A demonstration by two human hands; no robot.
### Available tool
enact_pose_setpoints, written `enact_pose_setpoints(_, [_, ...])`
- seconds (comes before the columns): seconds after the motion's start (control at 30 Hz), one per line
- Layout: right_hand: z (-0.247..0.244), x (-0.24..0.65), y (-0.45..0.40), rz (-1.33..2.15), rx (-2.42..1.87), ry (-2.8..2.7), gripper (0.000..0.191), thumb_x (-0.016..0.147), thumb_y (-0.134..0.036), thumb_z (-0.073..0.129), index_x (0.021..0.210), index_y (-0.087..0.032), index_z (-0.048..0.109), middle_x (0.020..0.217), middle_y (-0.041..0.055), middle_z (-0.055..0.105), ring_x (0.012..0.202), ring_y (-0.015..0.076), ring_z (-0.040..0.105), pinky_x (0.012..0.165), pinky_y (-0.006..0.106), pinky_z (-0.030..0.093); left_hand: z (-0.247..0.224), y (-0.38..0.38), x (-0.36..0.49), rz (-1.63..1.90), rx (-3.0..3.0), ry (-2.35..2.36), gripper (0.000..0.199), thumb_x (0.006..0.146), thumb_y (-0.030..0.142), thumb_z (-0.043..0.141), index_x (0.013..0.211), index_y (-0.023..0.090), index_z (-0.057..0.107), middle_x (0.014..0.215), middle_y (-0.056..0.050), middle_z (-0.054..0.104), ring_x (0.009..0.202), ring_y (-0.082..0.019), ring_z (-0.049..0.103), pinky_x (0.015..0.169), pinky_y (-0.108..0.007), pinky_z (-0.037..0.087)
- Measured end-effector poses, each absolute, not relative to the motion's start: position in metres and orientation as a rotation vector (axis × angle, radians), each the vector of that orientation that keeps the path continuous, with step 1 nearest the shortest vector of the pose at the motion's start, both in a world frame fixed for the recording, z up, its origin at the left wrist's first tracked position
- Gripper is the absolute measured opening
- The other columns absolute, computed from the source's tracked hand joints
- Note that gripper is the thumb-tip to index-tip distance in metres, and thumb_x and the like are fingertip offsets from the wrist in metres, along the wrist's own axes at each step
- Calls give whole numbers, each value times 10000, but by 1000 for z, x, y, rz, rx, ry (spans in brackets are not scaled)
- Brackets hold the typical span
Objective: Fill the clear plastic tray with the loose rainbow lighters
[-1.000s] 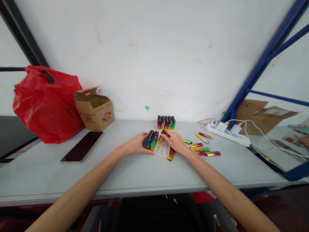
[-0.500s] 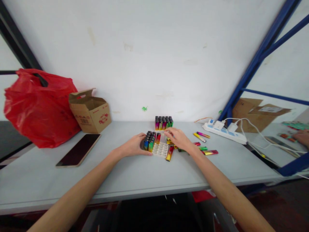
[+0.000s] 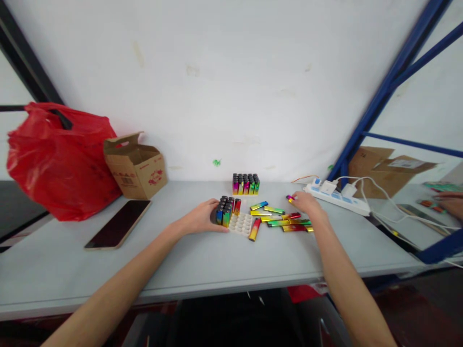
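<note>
My left hand [image 3: 201, 218] curls round the left side of a white tray [image 3: 241, 224] with round sockets. Several upright lighters [image 3: 224, 212] with black tops fill the tray's left part, and the sockets to the right show bare. Over at the right, my right hand [image 3: 307, 204] pinches a purple and yellow lighter [image 3: 290, 198] at the far edge of the loose ones. Between the hands lie several loose shiny lighters [image 3: 275, 223] in red, yellow, green and blue. One red and yellow lighter [image 3: 254, 230] rests just right of the tray.
A full block of lighters [image 3: 246, 184] stands near the wall. To the left are a phone [image 3: 118, 224], an open cardboard box [image 3: 137, 171] and a red plastic bag [image 3: 61, 159]. A white power strip [image 3: 338, 198] with cables lies rightward; another person's hand [image 3: 452, 202] is beyond the blue frame.
My right hand has moved right, from beside the tray to the far edge of the loose lighters, where it now grips one. My left hand has stayed on the tray.
</note>
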State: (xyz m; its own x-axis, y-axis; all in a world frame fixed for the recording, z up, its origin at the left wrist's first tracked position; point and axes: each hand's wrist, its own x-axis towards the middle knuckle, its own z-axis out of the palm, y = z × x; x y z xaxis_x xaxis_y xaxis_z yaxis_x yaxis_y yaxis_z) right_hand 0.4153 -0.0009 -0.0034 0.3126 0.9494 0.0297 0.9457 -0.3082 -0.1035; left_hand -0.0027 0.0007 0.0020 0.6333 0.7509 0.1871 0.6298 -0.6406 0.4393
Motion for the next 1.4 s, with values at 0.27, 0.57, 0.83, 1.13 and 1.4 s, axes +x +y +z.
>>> enact_pose_setpoints(0.27, [3, 387, -1, 123, -2057, -2049, 279, 998, -343, 600, 1114, -165, 782, 1130, 135, 787, 1040, 255, 731, 873, 286, 500, 3, 1, -2, 524, 2515, 1083, 842, 607, 769, 803, 1203, 189, 670, 1227, -129, 674, 1117, -356, 659, 992, -447, 543])
enact_pose_setpoints(0.57, [6, 370, -9, 177, -1860, -1893, 231, 1041, -287, 500, 1195, -159, 616, 856, 76, 792, 794, 205, 724, 722, 270, 459, 3, 1, -1, 485, 2523, 1083, 869, 617, 787, 786, 1215, 169, 657, 1277, -151, 652, 1170, -374, 642, 1047, -453, 517])
enact_pose_setpoints(0.83, [13, 356, -7, 130, -1580, -1680, 282, 891, -444, 654, 1047, -219, 715, 899, 57, 780, 851, 247, 713, 776, 326, 486, 4, 1, -1, 496, 2524, 1081, 859, 608, 789, 791, 1193, 173, 665, 1248, -146, 664, 1154, -377, 647, 1022, -456, 531])
enact_pose_setpoints(1.13, [8, 316, -12, 836, -1246, -1462, 570, 800, -774, 631, 739, -210, 569, 671, -11, 587, 639, 155, 557, 603, 278, 468, 1, 2, -2, 556, 2490, 1048, 826, 594, 748, 824, 1190, 197, 672, 1197, -117, 681, 1107, -357, 658, 958, -438, 544])
enact_pose_setpoints(1.4, [8, 287, -22, 1247, -1037, -1311, 579, 774, -768, 694, 794, -241, 455, 594, -113, 295, 458, 69, 225, 423, 210, 239, 5, 0, 0, 527, 2501, 1039, 828, 610, 738, 822, 1203, 185, 657, 1210, -121, 670, 1116, -353, 650, 1013, -442, 517])
